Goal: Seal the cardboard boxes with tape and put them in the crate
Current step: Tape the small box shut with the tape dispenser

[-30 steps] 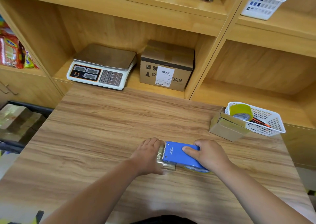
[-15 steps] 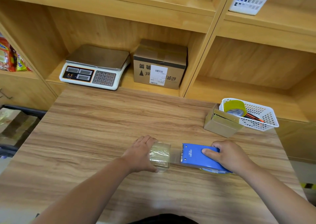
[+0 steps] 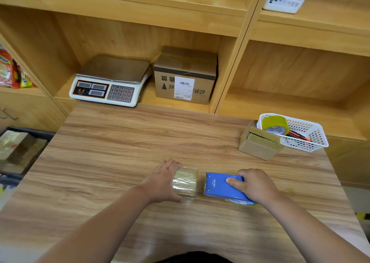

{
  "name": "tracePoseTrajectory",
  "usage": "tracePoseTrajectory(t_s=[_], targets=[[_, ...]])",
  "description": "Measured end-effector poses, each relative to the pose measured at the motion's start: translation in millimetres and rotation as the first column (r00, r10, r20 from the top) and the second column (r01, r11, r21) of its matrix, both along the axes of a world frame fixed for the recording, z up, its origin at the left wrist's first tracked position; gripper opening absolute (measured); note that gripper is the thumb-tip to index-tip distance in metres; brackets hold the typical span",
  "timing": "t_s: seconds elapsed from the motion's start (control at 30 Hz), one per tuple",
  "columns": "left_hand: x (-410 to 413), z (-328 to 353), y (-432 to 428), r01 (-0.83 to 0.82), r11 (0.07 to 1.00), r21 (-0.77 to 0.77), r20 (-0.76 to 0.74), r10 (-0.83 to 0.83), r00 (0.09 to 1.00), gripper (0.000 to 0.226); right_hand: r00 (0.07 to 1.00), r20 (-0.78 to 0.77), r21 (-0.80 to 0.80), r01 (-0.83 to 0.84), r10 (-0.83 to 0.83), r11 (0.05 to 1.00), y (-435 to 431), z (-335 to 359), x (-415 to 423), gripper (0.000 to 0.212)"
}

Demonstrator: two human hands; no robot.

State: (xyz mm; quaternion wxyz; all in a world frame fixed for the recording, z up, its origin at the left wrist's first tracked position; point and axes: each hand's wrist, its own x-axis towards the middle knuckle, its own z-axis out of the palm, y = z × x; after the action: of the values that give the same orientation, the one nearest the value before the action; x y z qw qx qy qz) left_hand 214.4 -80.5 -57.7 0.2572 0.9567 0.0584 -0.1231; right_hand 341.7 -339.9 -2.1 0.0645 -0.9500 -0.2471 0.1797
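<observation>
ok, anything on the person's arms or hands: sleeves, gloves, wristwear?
Nothing worn: left hand and right hand are bare, no gloves, rings or watch visible. Likewise left forearm and right forearm, uncovered to the frame edge, no sleeves. A dark garment shows at bottom edge.

Ahead of the left hand [image 3: 162, 182] the desk [image 3: 120, 152] gives open passage; beyond the right hand [image 3: 257, 186], a small box [image 3: 260, 147] and basket [image 3: 313, 140] block.
</observation>
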Motion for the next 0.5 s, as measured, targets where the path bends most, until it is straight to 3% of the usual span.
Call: tracePoseTrajectory(t_s=[0.4, 0.5], targets=[[0.0, -0.5, -2.4, 0.026, 1.000, 0.011, 0.015, -0.027, 1.000, 0.104, 1.000, -0.013, 0.032, 0.020, -0.020, 0.999, 13.0, -18.2, -8.1, 0.053], [-0.4, 2.5, -3.1, 0.072, 0.984, 0.163, 0.046, -0.080, 0.996, 0.111, 1.000, -0.018, 0.043, 0.018, -0.018, 0.999, 14.9, -18.6, -9.8, 0.051]])
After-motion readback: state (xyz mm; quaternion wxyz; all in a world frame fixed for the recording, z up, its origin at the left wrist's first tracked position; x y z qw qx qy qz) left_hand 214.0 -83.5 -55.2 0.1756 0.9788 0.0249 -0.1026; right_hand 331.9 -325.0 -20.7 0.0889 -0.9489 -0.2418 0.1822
